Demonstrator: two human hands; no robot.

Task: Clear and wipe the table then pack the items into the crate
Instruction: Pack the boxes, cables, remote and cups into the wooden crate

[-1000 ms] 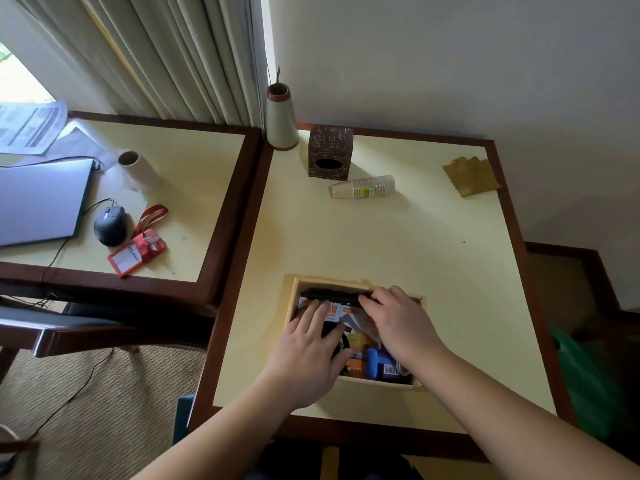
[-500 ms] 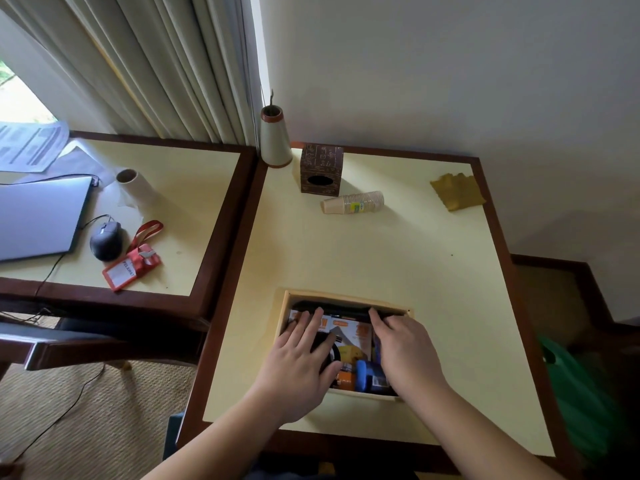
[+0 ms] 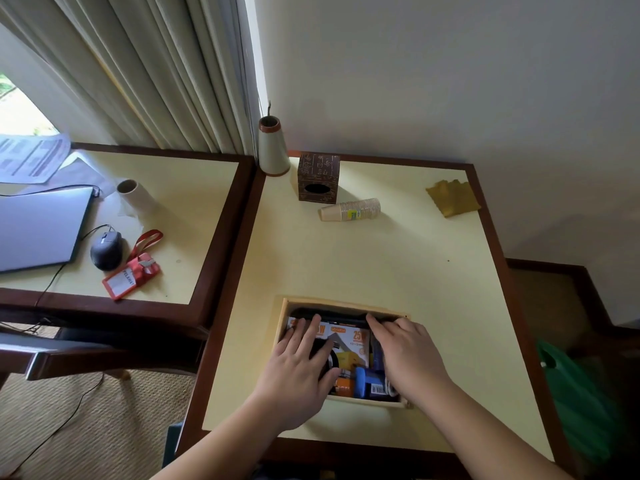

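Head view. Packing step: both hands lie in the wooden crate (image 3: 346, 304) at the near edge of the tabletop (image 3: 398, 258). Left hand (image 3: 298, 372) and right hand (image 3: 408, 355) press the contents down with fingers extended, neither grip closed on anything. A stack of paper cups (image 3: 349, 210), tissue box (image 3: 318, 177) and yellow cloth (image 3: 452, 197) remain at the far side, probably next to collect. An orange-and-white box (image 3: 353, 337) reads "25W"; the red tag (image 3: 130, 275) on the left desk, "PELAWAT".

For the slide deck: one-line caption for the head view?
Both hands, left hand and right hand, press flat on packed items in the wooden crate; paper cups, tissue box, yellow cloth beyond.
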